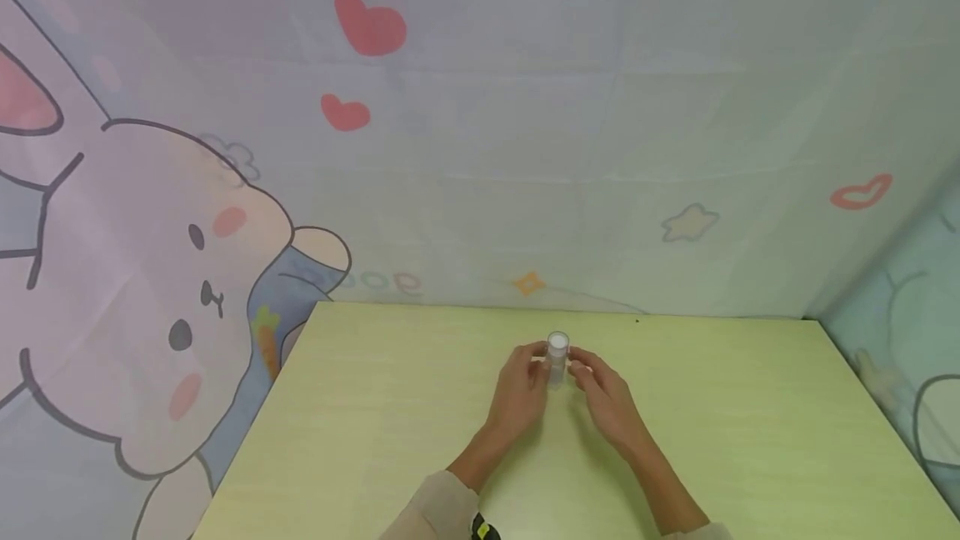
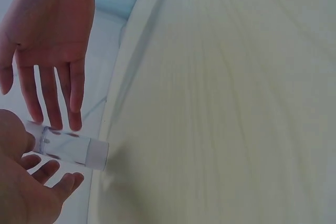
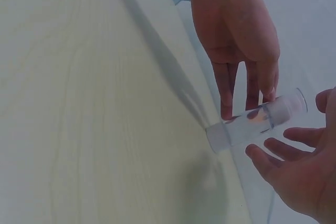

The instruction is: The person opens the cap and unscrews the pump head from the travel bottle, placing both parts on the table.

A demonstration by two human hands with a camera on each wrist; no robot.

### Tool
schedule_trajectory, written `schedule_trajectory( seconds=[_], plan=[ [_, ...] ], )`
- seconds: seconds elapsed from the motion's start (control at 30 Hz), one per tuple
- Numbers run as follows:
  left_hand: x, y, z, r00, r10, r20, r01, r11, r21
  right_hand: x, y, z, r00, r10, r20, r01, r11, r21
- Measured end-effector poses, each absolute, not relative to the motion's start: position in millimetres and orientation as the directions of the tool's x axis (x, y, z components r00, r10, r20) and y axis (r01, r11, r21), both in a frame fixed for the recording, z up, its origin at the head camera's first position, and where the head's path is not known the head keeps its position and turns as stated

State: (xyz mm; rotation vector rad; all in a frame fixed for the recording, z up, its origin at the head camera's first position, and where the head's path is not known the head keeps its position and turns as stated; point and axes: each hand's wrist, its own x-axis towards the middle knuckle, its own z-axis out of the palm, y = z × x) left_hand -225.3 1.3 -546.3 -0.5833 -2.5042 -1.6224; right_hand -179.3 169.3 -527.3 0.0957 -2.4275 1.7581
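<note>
A small clear cylindrical bottle (image 1: 557, 365) stands upright between the two hands, over the pale table. Its white base (image 3: 218, 138) and whitish upper part under a clear cap (image 3: 287, 106) show in the right wrist view. Whether the base touches the table, I cannot tell. My left hand (image 1: 520, 390) holds the bottle from its left side, the thumb (image 2: 26, 141) against the upper part and fingers behind. On the other side is my right hand (image 1: 609, 402), its fingers loosely bent and spread close to the bottle; the right wrist view shows a gap there.
The pale yellow-green wooden table (image 1: 360, 407) extends to both sides and towards the person. Behind it hangs a cloth backdrop (image 1: 480, 140) printed with a rabbit, hearts and stars. A small dark speck (image 1: 637, 321) lies near the table's back edge.
</note>
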Motion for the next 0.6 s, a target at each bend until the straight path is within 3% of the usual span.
schedule_trajectory(
  seconds=[0.2, 0.6],
  plan=[
    [-230, -4, -550, -0.927, 0.301, 0.225, 0.328, 0.357, 0.875, -185, 178, -522, -0.982, 0.027, 0.185, -0.163, 0.361, -0.918],
    [-244, -4, -556, -0.914, 0.332, 0.232, 0.347, 0.344, 0.873, -202, 175, -510, -0.957, 0.019, 0.291, -0.258, 0.408, -0.876]
  ],
)
